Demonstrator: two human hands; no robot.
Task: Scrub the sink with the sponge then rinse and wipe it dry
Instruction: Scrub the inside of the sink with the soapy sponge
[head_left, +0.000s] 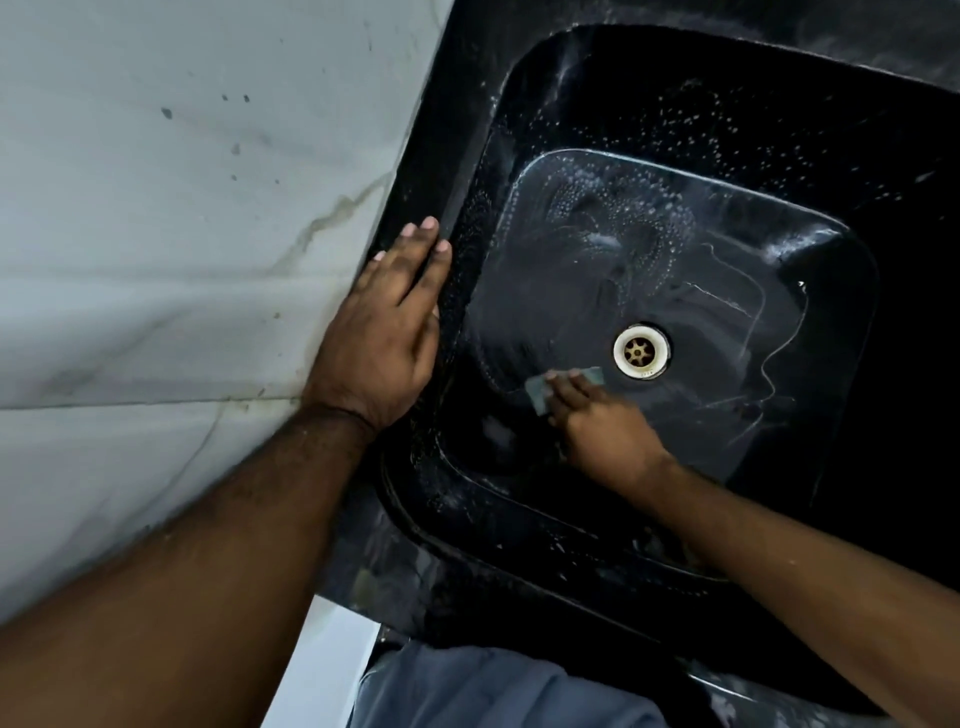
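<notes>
Right hand (597, 421) is down in the basin, fingers laid over a grey-green sponge (545, 392) and pressing it to the floor of the sink (457, 182). Blurred, so I can't tell whether the thumb curls under the sponge edge; reads as a flat press rather than a pinch. Sponge sits on the basin floor, just beside the drain (640, 352), on its near-left side.

Left hand (387, 322) is flat, fingers straight, palm on the sink's left rim right where it meets the pale marbled wall (156, 234). Holding nothing. Likely a brace: takes body weight so the right arm can lean into the scrub.

Basin contents: thin soapy film and bubble specks across the floor and up the far walls, smear arcs in the film, a few thin white streaks right of the drain. No standing water visible. Drain has a light ring with a brass-coloured spoked grate, open, no plug.

Judgement: scrub stage. Foam present, so rinse and dry-wipe not yet done. No tap or cloth in view.

Bottom of frame: grey-blue clothing (467, 691), the person's own.
</notes>
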